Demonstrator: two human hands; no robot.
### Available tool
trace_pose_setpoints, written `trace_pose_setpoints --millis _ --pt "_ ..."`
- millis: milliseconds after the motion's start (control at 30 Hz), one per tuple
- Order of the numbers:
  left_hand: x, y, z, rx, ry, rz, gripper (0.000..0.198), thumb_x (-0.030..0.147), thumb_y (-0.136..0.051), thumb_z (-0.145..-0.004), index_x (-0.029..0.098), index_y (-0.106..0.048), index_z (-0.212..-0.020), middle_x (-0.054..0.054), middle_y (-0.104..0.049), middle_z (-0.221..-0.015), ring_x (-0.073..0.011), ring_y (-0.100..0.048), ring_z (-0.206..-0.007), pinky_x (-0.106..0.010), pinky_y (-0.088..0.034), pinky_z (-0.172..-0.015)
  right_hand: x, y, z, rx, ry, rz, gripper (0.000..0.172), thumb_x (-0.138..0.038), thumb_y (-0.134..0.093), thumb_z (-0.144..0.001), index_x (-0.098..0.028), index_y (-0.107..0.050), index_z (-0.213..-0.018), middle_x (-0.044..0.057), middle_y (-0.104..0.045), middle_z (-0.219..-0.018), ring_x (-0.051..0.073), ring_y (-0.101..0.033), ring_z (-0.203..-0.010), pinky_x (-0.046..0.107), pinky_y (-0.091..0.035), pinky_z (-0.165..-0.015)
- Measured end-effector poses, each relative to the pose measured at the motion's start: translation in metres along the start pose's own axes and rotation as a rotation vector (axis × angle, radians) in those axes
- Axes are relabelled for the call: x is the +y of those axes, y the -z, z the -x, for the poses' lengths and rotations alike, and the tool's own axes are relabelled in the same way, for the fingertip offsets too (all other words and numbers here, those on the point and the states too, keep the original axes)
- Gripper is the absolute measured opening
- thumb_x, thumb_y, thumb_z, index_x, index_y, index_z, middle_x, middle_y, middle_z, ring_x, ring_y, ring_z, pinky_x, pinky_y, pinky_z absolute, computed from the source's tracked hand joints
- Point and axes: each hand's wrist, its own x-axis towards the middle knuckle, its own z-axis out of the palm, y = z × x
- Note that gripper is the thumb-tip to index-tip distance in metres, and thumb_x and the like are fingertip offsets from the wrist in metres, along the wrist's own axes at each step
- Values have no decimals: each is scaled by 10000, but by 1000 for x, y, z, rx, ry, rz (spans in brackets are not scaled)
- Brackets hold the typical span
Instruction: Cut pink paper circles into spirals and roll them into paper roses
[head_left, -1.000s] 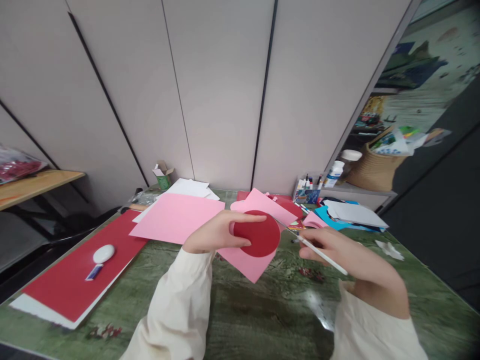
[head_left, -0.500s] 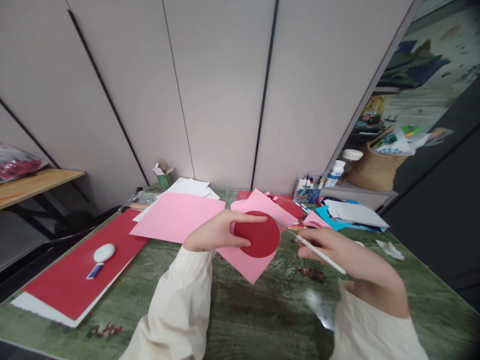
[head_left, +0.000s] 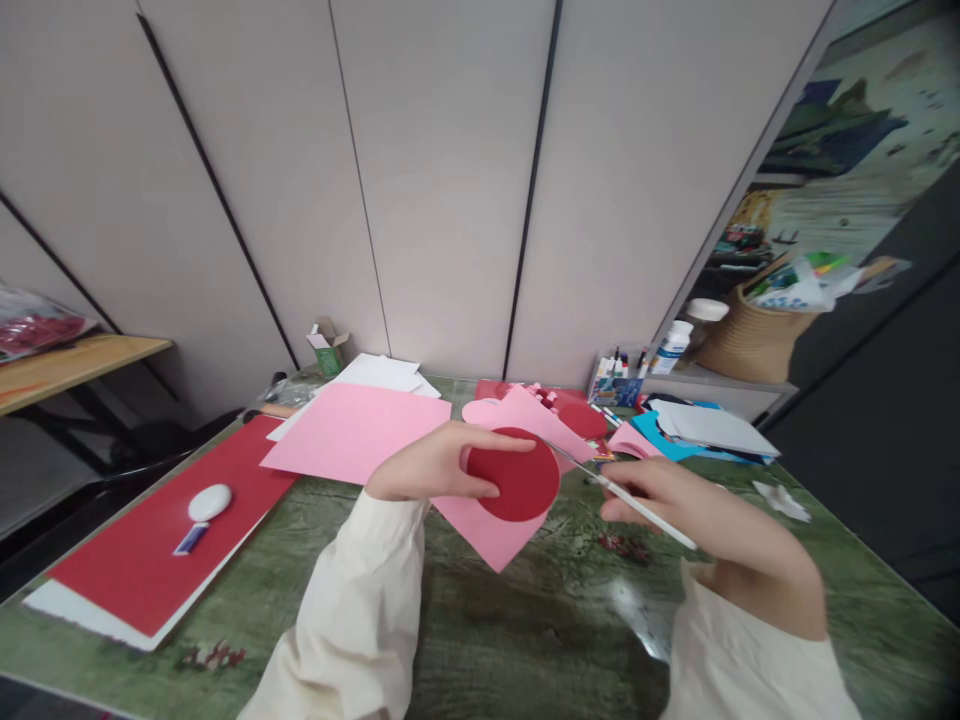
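My left hand (head_left: 435,462) pinches a red paper circle (head_left: 521,485) together with a pink paper sheet (head_left: 491,540) behind it, thumb and fingers along the circle's left side. The sheet's pointed corner hangs down toward me, and another part of it sticks out above the circle. In my right hand (head_left: 656,495) are scissors with a white handle (head_left: 652,518). Their thin metal blades (head_left: 574,460) reach left to the pink paper by the circle's upper right edge. Whether the blades are parted is too fine to make out.
On the green table (head_left: 555,640) lie a large pink sheet (head_left: 352,430), a red sheet (head_left: 180,540) with a white oval object (head_left: 210,502), and blue and white papers (head_left: 697,430) at right. A marker box (head_left: 615,378) and white bottle (head_left: 673,347) stand behind.
The scissors and my right hand have shifted slightly right and down. The pink sheet and red circle have tilted a little, and the sheet's lower corner has moved slightly left.
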Motion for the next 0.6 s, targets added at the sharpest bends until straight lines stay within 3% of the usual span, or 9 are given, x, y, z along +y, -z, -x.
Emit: trace_pose_setpoints --millis 200,433,600 --pt "2 2 -1 -41 -23 -20 591 74 -615 -673 296 -529 -1214 -19 -634 -1122 -165 -599 -913 -271 -489 -748 -1 1 0 -44 -17 -27 388 -555 -472 -802 -188 -596 -784 28 -598 -722 165 -523 -631 240 -372 -547" --pt "1 3 -1 -53 -16 -4 597 74 -614 -674 307 -524 -1216 -15 -628 -1137 -168 -599 -938 -278 -488 -767 3 -1 -1 -51 -48 -15 378 -527 -486 -806 -176 -524 -673 1 -528 -650 132 -458 -573 229 -342 -523" --pt "0 2 -3 -82 -29 -29 575 118 -638 -672 287 -533 -1212 -28 -633 -1133 -173 -602 -933 -295 -476 -802 4 -3 -4 -80 -20 -19 371 -522 -446 -834 -179 -494 -700 3 -524 -666 133 -466 -594 234 -355 -559"
